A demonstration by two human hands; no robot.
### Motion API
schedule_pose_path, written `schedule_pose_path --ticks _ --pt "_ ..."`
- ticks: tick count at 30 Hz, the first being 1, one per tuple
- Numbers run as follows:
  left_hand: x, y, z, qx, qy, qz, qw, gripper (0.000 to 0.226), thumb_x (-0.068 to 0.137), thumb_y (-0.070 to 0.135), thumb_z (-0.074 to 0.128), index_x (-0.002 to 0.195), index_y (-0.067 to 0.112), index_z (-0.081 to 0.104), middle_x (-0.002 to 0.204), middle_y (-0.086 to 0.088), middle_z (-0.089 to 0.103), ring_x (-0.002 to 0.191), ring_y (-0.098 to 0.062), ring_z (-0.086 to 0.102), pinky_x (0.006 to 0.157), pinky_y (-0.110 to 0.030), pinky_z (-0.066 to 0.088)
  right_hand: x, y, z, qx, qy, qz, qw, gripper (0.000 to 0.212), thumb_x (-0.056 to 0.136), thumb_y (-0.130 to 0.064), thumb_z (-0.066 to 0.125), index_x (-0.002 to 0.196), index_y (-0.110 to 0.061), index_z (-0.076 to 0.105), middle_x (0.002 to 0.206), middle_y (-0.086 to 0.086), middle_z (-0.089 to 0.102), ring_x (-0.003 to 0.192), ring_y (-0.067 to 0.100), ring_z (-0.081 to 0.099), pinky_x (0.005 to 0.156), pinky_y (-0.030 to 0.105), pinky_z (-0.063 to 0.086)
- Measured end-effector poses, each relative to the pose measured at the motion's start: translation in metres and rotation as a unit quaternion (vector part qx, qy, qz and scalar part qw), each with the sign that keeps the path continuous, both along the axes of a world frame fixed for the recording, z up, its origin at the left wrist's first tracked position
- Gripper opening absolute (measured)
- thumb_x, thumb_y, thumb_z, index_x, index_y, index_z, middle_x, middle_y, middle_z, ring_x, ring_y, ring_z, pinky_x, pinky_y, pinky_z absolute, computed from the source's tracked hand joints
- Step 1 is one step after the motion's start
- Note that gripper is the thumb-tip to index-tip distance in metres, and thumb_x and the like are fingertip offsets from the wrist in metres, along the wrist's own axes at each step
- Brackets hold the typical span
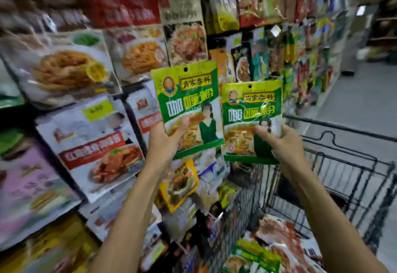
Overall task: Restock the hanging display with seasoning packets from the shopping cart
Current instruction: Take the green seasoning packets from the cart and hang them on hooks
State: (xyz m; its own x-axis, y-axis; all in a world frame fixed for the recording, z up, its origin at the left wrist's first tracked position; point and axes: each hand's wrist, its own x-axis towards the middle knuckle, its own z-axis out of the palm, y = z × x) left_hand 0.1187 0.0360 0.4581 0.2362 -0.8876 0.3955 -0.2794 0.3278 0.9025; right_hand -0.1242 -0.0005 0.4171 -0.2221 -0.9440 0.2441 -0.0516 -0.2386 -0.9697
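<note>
My left hand grips a green and yellow seasoning packet by its lower left corner, thumb on the front, and holds it upright before the hanging display. My right hand pinches a second, identical packet at its lower right edge, a little lower and to the right. Each packet has a punched hang hole at the top. Below my right arm, the black wire shopping cart holds more packets, red and green ones.
Rows of hanging sauce and seasoning packets fill the rack on the left and stretch down the aisle. A yellow packet hangs just below my left hand. Grey aisle floor lies to the right, beyond the cart.
</note>
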Motion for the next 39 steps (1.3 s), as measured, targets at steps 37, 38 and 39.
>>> schedule_pose_path --ticks 37,38,39 --pt "0.249 0.251 0.172 -0.203 -0.018 0.376 0.904 0.022 0.074 0.041 0.064 0.088 0.024 0.063 0.096 0.006 0.056 0.087 -0.022 0.047 0.089 -0.067 0.038 0.363 0.066 0.201 -0.099 -0.078 0.442 0.888 0.026 0.083 -0.026 0.075 0.089 -0.001 0.068 0.076 0.004 0.071 0.081 0.025 0.067 0.072 0.039 0.048" --pt "0.25 0.251 0.172 -0.203 -0.023 0.375 0.904 0.023 0.075 0.041 0.063 0.089 0.024 0.063 0.096 0.004 0.056 0.089 -0.025 0.046 0.088 -0.067 0.038 0.363 0.066 0.201 -0.096 -0.076 0.441 0.889 0.022 0.083 -0.026 0.075 0.086 -0.005 0.069 0.075 0.003 0.071 0.081 0.025 0.067 0.074 0.04 0.048" --pt "0.25 0.251 0.172 -0.204 -0.028 0.375 0.904 0.023 0.075 0.041 0.063 0.09 0.024 0.063 0.098 0.003 0.055 0.09 -0.028 0.044 0.085 -0.067 0.039 0.364 0.065 0.201 -0.094 -0.074 0.439 0.89 0.019 0.083 -0.026 0.075 0.084 -0.007 0.069 0.075 0.002 0.072 0.082 0.025 0.067 0.076 0.041 0.049"
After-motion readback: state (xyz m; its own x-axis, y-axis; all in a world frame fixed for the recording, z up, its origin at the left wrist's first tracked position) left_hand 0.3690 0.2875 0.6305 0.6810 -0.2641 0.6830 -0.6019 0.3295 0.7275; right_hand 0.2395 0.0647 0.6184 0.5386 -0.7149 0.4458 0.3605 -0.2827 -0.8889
